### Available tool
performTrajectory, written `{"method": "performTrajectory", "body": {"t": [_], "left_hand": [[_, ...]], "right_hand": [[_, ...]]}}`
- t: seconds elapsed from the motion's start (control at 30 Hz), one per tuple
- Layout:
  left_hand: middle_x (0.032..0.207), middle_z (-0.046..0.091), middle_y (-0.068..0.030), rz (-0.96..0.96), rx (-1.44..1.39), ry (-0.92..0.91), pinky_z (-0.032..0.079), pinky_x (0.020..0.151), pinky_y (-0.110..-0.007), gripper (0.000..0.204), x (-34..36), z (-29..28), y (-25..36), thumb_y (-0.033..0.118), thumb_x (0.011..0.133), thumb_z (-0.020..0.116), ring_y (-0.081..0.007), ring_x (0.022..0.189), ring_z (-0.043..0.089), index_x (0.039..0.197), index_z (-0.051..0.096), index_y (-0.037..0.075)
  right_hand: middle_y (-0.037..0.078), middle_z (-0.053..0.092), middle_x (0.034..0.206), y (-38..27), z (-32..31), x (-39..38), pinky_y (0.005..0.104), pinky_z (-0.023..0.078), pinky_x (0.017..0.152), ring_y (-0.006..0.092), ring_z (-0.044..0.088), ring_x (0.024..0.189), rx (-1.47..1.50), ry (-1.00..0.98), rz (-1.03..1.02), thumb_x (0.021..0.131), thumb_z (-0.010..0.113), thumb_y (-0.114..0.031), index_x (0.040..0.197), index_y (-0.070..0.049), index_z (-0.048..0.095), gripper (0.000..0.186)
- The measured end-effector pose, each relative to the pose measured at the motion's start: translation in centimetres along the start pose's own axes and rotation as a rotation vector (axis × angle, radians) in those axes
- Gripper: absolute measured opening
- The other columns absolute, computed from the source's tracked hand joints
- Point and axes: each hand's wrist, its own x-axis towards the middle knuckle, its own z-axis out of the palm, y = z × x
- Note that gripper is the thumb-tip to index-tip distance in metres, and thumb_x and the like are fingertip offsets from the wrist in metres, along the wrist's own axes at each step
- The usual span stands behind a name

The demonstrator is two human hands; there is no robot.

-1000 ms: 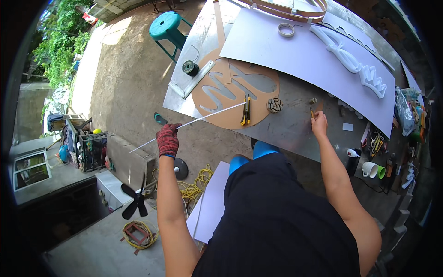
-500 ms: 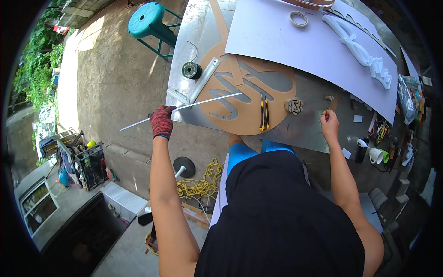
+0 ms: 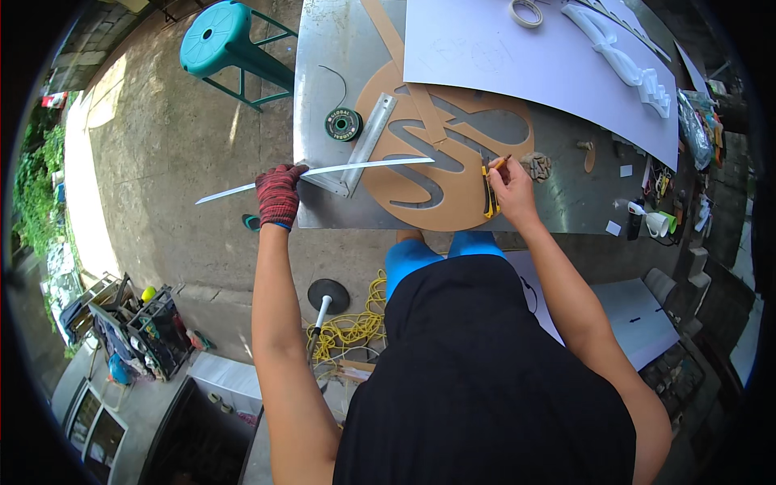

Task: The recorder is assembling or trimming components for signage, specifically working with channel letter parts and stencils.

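My left hand [image 3: 279, 195], in a red-and-black knit glove, is closed around a long thin white strip [image 3: 380, 164]. The strip's right end reaches over a round brown board [image 3: 453, 217] with looping cut-outs. My bare right hand [image 3: 512, 191] pinches a short, orange-brown, pencil-like stick [image 3: 500, 163] above the board's right part. Just left of those fingers lie yellow-and-black utility knives [image 3: 490, 198], partly covered by the hand. A metal square [image 3: 373, 137] rests on the board's left side, passing under the strip, beside a dark spool [image 3: 343, 124] with a loose wire end.
A large white sheet [image 3: 517, 69] covers the far part of the metal table [image 3: 578, 198], bearing a tape roll [image 3: 526, 13] and white curved shapes [image 3: 618, 52]. A brown lumpy cluster [image 3: 537, 166] sits right of my hand. A teal stool [image 3: 218, 40] stands left; yellow cord [image 3: 356, 331] lies below.
My right hand has moved left from the table's right side to beside the knives, the stick in its fingers. My left hand still holds the strip. The view has shifted somewhat.
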Motion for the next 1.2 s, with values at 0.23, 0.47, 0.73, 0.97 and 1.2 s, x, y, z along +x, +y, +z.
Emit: {"method": "performTrajectory", "body": {"t": [0.23, 0.47, 0.73, 0.97, 1.2], "left_hand": [[0.114, 0.07, -0.0021, -0.036, 0.027, -0.137, 0.044, 0.093, -0.044, 0.038, 0.7, -0.2, -0.2, 0.007, 0.087, 0.058, -0.0264, 0.105, 0.064, 0.116, 0.07, 0.03], [0.108, 0.069, -0.0042, -0.033, -0.016, -0.142, 0.044, 0.092, -0.045, 0.038, 1.4, -0.3, -0.3, 0.008, 0.088, 0.059, -0.0279, 0.105, 0.063, 0.117, 0.07, 0.03], [0.109, 0.068, -0.004, -0.042, 0.003, -0.173, 0.044, 0.091, -0.044, 0.038, 1.6, -0.4, -0.2, 0.008, 0.087, 0.059, -0.0275, 0.104, 0.064, 0.117, 0.07, 0.03], [0.108, 0.069, -0.0044, -0.027, -0.005, -0.152, 0.045, 0.091, -0.044, 0.04, 1.5, -0.3, -0.2, 0.006, 0.086, 0.059, -0.0276, 0.103, 0.064, 0.116, 0.07, 0.03], [0.106, 0.069, -0.0039, -0.005, -0.037, -0.078, 0.044, 0.088, -0.045, 0.032, 1.3, 0.0, -0.3, 0.009, 0.087, 0.062, -0.0283, 0.099, 0.064, 0.111, 0.072, 0.028]], "right_hand": [[0.002, 0.063, 0.081, 0.5, 2.7, 0.5, 0.0257, 0.049, 0.071, 0.0093, 0.061, 0.074, 0.091, 0.036, 0.046, 0.094, 0.06, -0.007, 0.1, -0.001, 0.06, 0.008], [0.004, 0.067, 0.086, 0.2, 4.7, 1.1, 0.0243, 0.051, 0.072, 0.0088, 0.064, 0.078, 0.229, 0.015, 0.071, 0.095, 0.062, -0.008, 0.104, -0.001, 0.062, 0.011], [0.006, 0.071, 0.085, -3.3, 12.1, 1.7, 0.0253, 0.054, 0.072, 0.0111, 0.069, 0.078, 0.32, -0.207, 0.001, 0.089, 0.07, -0.01, 0.095, -0.001, 0.066, 0.011], [0.007, 0.072, 0.082, -3.7, 16.3, 3.1, 0.0258, 0.054, 0.068, 0.0111, 0.069, 0.075, 0.259, -0.176, -0.023, 0.088, 0.072, -0.013, 0.095, -0.002, 0.067, 0.013], [0.006, 0.074, 0.084, -4.5, 17.3, 3.2, 0.0255, 0.054, 0.068, 0.0113, 0.069, 0.074, 0.214, -0.188, -0.022, 0.087, 0.072, -0.014, 0.094, -0.004, 0.07, 0.012]]}}
